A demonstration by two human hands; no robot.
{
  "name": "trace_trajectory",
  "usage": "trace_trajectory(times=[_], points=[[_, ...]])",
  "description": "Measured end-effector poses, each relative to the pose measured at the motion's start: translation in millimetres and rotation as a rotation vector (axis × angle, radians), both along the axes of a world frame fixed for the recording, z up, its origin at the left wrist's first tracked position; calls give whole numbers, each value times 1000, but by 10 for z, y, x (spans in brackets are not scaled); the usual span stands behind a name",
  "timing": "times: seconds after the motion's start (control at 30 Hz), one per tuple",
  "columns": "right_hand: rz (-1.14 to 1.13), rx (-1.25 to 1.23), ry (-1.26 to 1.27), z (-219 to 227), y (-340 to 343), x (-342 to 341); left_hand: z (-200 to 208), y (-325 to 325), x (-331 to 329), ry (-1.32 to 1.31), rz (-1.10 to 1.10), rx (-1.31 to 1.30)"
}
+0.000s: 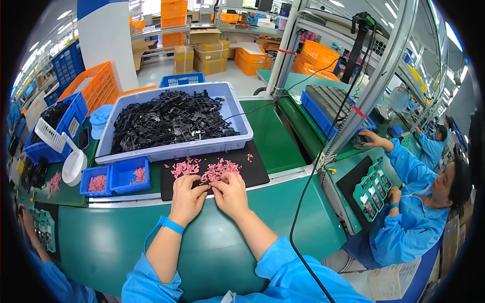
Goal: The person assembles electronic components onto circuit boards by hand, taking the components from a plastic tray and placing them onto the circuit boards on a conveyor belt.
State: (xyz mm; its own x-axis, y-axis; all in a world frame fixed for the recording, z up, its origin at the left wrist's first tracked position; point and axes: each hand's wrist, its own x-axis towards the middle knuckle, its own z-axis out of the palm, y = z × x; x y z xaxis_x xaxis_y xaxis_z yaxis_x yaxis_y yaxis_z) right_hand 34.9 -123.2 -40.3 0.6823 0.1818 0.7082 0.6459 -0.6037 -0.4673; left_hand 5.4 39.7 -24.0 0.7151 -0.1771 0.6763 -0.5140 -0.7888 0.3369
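Note:
Loose small pink parts (pixel 220 168) lie in two heaps on a black mat (pixel 247 177). At the near edge of these heaps, my left hand (pixel 187 199) and my right hand (pixel 230 195) come together, thumbs and fingertips almost meeting. Both hands are closed in a pinch, and what sits between the fingertips is too small and covered to make out. A blue wrist strap (pixel 172 225) circles my left wrist. Left of the mat stand two small blue bins, one (pixel 86 188) well filled with pink parts, the other (pixel 119 178) holding a few.
Behind the mat, a large pale tub (pixel 172 149) is heaped with black plastic parts (pixel 166 118). A white scoop-like holder (pixel 74 166) stands at left. A black cable (pixel 298 217) hangs across the right side. A co-worker (pixel 419 202) sits at right beside a green tray (pixel 371 187).

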Motion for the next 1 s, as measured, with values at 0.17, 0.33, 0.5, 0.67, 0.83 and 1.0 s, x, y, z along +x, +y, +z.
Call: trace_trajectory(times=[0.17,0.33,0.5,0.67,0.83,1.0], points=[[-70,-67,15,5,47,-21,-14,32,-1,-54,-9,40],[-138,-13,-113,109,-61,84,49,63,54,-97,10,19],[-129,-16,34,20,-84,108,-81,30,145,-84,18,-60],[-46,-72,-14,53,-7,12,-84,-76,134,-45,40,-78],[-60,-124,-65,47,-33,4,-78,-101,124,15,61,-72],[-39,-106,-66,31,-37,29,-70,-36,118,26,93,-38]])
